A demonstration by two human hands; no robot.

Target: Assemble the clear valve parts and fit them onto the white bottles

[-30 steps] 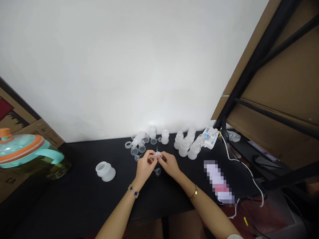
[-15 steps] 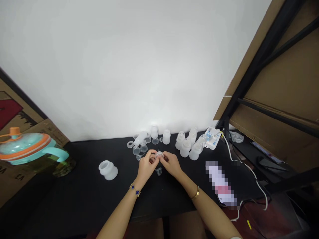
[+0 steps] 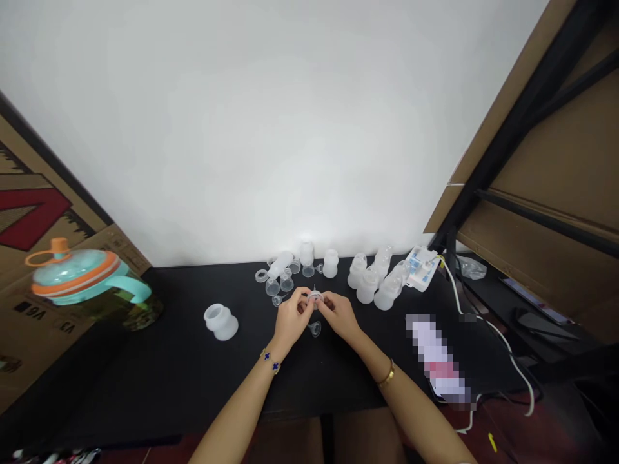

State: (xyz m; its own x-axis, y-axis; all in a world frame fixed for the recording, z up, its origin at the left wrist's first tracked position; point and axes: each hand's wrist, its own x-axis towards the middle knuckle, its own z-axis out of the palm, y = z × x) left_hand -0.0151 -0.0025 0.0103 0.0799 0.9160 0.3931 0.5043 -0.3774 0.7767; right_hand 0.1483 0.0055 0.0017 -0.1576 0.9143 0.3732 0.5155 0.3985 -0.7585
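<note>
Between the fingertips of both hands is a white bottle collar ring point(image 3: 315, 298), with a thin clear tip standing up from its middle. My left hand point(image 3: 291, 318) is closed on its left side, and my right hand point(image 3: 340, 317) pinches the right side. A clear silicone nipple point(image 3: 315, 329) lies on the black table just below my hands. Another small clear nipple point(image 3: 277, 300) lies to the left of my left hand. Further left, an open white bottle body point(image 3: 221, 322) is tilted on the table. The fingers partly hide the ring's underside.
Behind my hands lie clear caps point(image 3: 273, 287), a loose ring point(image 3: 261, 276) and white bottle bodies point(image 3: 331, 264). Several bottles with clear caps point(image 3: 367, 285) stand at the right, beside a power strip point(image 3: 422, 267) and blurred phone point(image 3: 438, 361). A teal-lidded jug point(image 3: 87, 277) stands left.
The whole view has shifted slightly, so things appear further right. Both hands stay on the collar ring, with only slight finger movement; the tip above it shows less.
</note>
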